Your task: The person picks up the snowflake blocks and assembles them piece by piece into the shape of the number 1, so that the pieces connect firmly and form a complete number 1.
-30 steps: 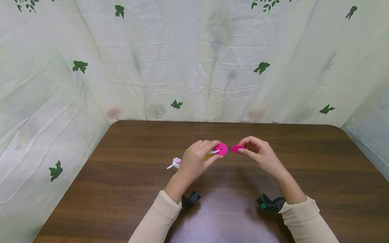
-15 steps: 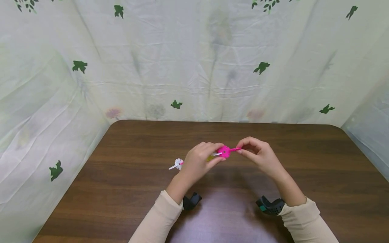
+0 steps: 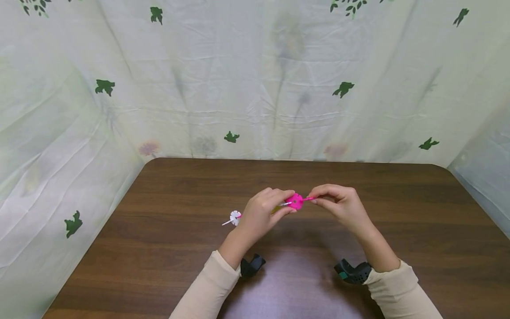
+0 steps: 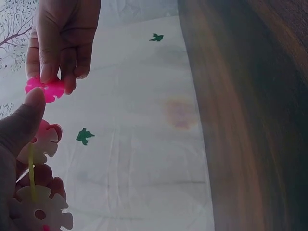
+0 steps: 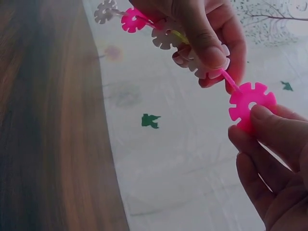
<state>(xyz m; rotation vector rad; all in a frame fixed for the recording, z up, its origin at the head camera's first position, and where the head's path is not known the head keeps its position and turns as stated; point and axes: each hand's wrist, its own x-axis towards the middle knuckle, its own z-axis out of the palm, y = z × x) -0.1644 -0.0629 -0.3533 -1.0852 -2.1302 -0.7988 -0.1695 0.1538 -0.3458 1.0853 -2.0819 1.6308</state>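
My left hand point(image 3: 260, 212) grips a chain of notched plastic discs between thumb and fingers. White, pink and yellow discs point(image 5: 165, 38) link slot to slot along it, and a white disc point(image 3: 235, 217) sticks out behind the hand. At the chain's front end is a pink disc point(image 3: 295, 201), seen face-on in the head view. My right hand point(image 3: 342, 204) pinches another pink disc point(image 5: 250, 103) by thumb and fingertips. It meets the front pink disc edge to edge, at an angle to it. How deep the slots engage is hidden.
Both hands are above a brown wooden table point(image 3: 179, 266). A pale curtain point(image 3: 255, 88) with green bird shapes hangs behind and beside it. Black wrist cameras point(image 3: 353, 271) are strapped under both wrists.
The right hand's pink disc was apart from the chain and has come against its front disc, turning edge-on. The left hand moved slightly right and down with the chain.
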